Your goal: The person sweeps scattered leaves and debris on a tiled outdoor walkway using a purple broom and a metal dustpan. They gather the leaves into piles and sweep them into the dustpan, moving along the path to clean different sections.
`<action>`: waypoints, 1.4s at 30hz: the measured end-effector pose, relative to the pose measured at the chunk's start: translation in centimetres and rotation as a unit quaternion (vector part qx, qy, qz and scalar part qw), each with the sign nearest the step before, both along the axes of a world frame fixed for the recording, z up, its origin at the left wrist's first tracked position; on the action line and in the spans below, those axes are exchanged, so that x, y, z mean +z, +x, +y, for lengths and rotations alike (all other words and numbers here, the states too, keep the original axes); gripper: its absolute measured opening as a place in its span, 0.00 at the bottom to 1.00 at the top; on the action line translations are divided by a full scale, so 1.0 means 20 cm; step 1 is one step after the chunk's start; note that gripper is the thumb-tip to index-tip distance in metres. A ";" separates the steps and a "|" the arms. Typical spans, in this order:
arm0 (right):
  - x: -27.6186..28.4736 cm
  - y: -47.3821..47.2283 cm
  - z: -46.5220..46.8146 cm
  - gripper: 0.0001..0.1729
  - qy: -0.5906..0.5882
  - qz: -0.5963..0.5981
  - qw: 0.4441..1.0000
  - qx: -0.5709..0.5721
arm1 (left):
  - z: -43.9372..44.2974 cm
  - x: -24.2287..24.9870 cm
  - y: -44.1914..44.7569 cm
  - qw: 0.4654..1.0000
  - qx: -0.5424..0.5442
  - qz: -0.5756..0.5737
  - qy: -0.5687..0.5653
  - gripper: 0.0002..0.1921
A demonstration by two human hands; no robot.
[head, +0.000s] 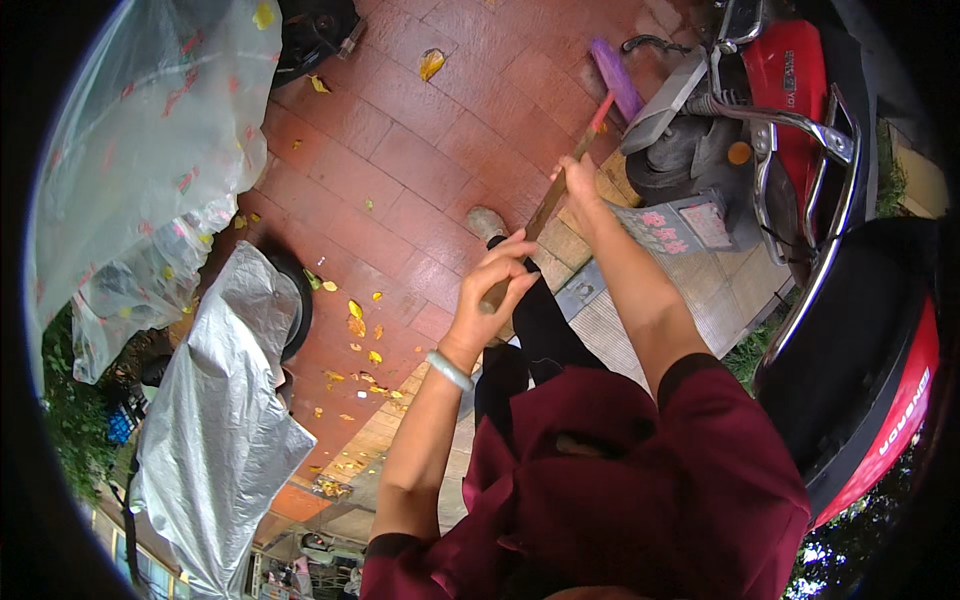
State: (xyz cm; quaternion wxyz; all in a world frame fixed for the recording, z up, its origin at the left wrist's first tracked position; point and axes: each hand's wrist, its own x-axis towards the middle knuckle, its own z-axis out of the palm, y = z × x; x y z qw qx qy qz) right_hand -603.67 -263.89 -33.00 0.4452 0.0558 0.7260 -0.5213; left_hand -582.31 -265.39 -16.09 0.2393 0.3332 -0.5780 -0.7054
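A broom slants across the middle of the view, its wooden handle point(549, 204) ending in a red section by the purple head point(616, 81). My left hand point(495, 281), with a pale bangle point(450, 370) on the wrist, curls loosely around the top end of the handle. Farther down the shaft, my right hand point(577, 180) grips it. The broom head rests on the red paving beside the rear mudguard point(667, 97) of a red motorcycle point(787, 97). One of my shoes point(487, 223) shows behind the handle.
Yellow fallen leaves point(356, 319) are scattered over the wet-looking red paving point(405, 172). On the left stand a vehicle under a silver cover point(217, 420) and something draped in translucent printed plastic point(165, 112). The motorcycle's chrome rack point(844, 142) and black seat point(847, 337) are close on my right.
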 end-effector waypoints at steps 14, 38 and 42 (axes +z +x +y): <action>0.95 1.02 -0.41 0.17 -0.141 -0.184 0.973 -0.001 | -0.42 1.25 0.65 0.967 -0.069 -0.148 -0.196 0.21; -0.31 -0.69 -1.79 0.30 0.059 0.024 0.997 0.044 | -1.54 0.04 -0.54 0.998 0.017 -0.048 -0.021 0.03; -0.17 0.13 -1.62 0.48 0.144 -0.124 0.966 0.174 | -1.34 0.63 -0.08 0.972 0.086 -0.218 0.008 0.06</action>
